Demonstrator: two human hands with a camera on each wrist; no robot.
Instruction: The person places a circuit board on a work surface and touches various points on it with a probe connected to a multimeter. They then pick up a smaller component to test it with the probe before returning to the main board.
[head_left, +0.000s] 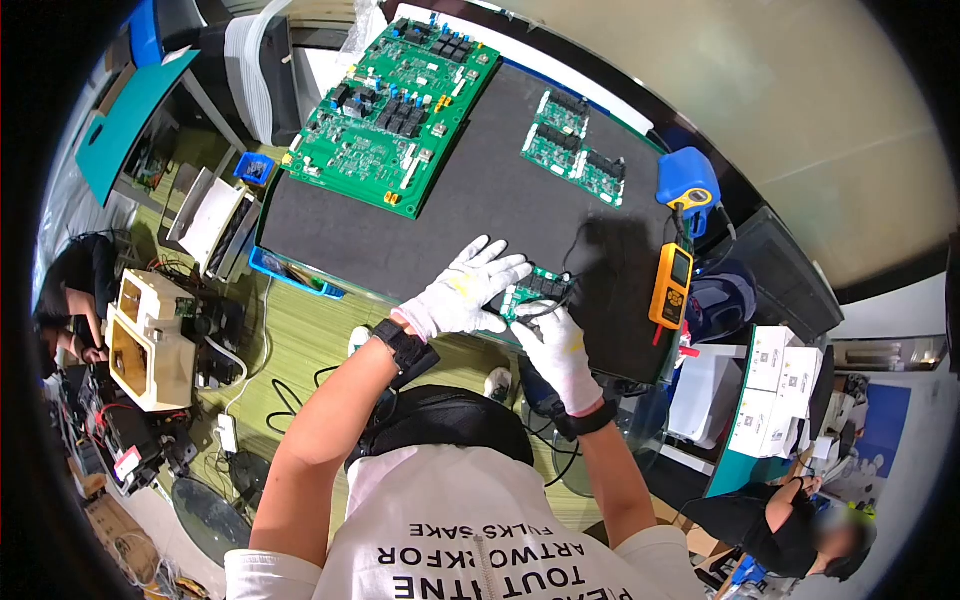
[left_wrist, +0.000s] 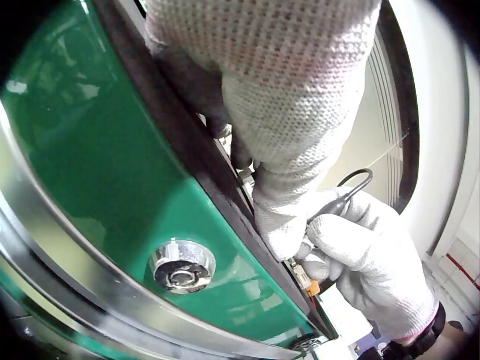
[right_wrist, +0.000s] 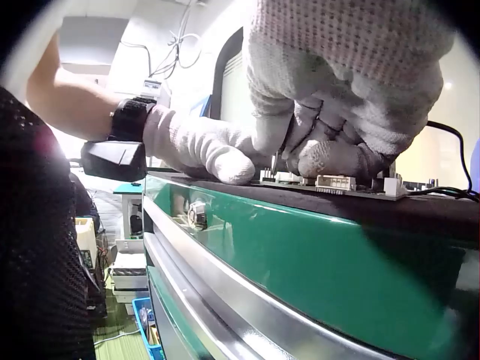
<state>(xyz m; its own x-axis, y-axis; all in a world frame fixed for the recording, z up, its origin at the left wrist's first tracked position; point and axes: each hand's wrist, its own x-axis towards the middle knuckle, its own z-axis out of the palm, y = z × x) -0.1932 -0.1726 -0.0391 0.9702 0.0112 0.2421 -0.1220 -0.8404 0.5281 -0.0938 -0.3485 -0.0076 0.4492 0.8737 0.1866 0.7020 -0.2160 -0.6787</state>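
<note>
In the head view a small green circuit board (head_left: pixel 540 285) lies near the table's front edge, between two white-gloved hands. My left hand (head_left: pixel 462 292) has its fingers spread over the black mat, its thumb at the board's near left edge. Thumb and fingers of my right hand (head_left: pixel 556 345) pinch a thin, pen-like probe (left_wrist: pixel 335 205) with a black cable. Its metal tip (right_wrist: pixel 276 160) points down at the board in the right wrist view, close by the pins and a white connector (right_wrist: pixel 335 182). The gloves hide part of the board.
Large green circuit boards (head_left: pixel 390 120) lie at the back left of the mat; several small ones (head_left: pixel 575 150) sit at the back. A blue soldering station (head_left: pixel 688 180) and a yellow multimeter (head_left: pixel 672 285) stand on the right. Two other people (head_left: pixel 790 535) are at the sides.
</note>
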